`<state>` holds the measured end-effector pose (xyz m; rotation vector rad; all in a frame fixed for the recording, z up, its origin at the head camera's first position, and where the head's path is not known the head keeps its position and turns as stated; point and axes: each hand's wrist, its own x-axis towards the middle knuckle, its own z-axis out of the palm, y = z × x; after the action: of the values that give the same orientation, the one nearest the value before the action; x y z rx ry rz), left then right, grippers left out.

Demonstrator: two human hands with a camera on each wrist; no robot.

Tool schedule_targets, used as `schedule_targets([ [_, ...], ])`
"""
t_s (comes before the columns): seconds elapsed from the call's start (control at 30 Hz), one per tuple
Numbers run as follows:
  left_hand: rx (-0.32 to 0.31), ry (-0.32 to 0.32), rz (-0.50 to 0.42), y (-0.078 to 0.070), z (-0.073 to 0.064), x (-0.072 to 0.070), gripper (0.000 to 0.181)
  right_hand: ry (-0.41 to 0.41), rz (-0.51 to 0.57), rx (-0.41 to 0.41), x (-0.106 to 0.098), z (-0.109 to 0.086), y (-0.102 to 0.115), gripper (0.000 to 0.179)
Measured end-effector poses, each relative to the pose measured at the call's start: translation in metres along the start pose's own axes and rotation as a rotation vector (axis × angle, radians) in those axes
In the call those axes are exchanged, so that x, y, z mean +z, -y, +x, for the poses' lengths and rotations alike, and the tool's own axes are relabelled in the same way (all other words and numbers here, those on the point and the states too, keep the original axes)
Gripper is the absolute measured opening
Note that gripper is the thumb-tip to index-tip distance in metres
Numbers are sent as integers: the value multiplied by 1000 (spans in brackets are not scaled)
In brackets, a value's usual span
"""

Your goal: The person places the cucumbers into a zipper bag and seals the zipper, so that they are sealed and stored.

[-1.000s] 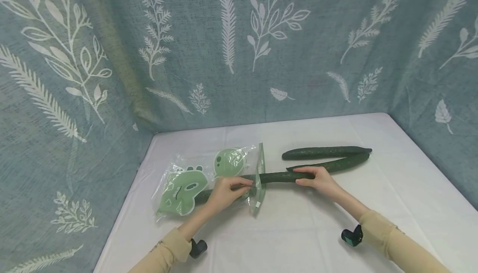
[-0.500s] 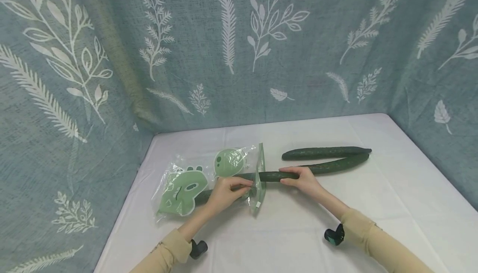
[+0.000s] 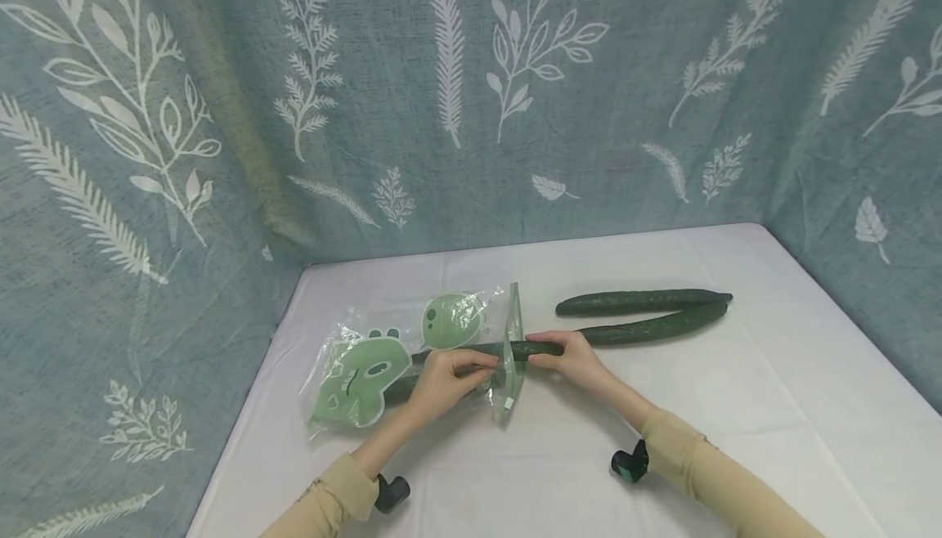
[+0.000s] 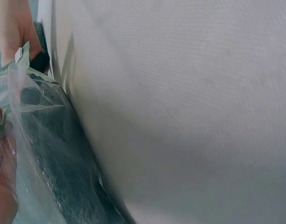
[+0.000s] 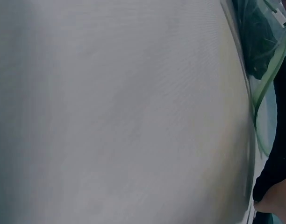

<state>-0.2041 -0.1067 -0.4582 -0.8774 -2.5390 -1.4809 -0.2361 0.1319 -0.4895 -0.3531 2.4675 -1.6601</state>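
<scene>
A clear zip bag with green dinosaur prints lies on the left half of the table, its mouth facing right. My left hand pinches the bag's film close to the mouth. With thumb and fingers, my right hand grips the rear end of a long dark cucumber, most of which is through the mouth and under the film. Another cucumber lies inside the bag, seen through the plastic in the left wrist view; in the head view the left hand and the print hide part of it.
Two more cucumbers lie right of the bag, a straight one at the back and a slightly curved one before it, meeting at their right ends. A white cloth covers the table; patterned curtains stand behind and at both sides.
My right hand has moved left with the cucumber, which has slid farther into the bag. The left hand and the bag have hardly moved, and the two loose cucumbers lie still.
</scene>
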Motion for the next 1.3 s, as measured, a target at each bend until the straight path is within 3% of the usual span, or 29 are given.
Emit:
schedule_targets([
  [0.43,9,-27,5,-3,0,-1,16,-1,-75,16,28,15,8,35],
  [0.77,4,-41,-28,-5,1,-2,16,38,11,0,43,23,20,34],
  [1.03,-5,-49,-32,-6,2,-3,15,58,19,-1,46,28,24,36],
  [1.23,14,-52,-30,-33,2,-11,14,82,5,-28,46,33,27,37],
  [1.3,18,-55,-35,-31,2,-11,14,93,9,-51,48,35,27,38],
])
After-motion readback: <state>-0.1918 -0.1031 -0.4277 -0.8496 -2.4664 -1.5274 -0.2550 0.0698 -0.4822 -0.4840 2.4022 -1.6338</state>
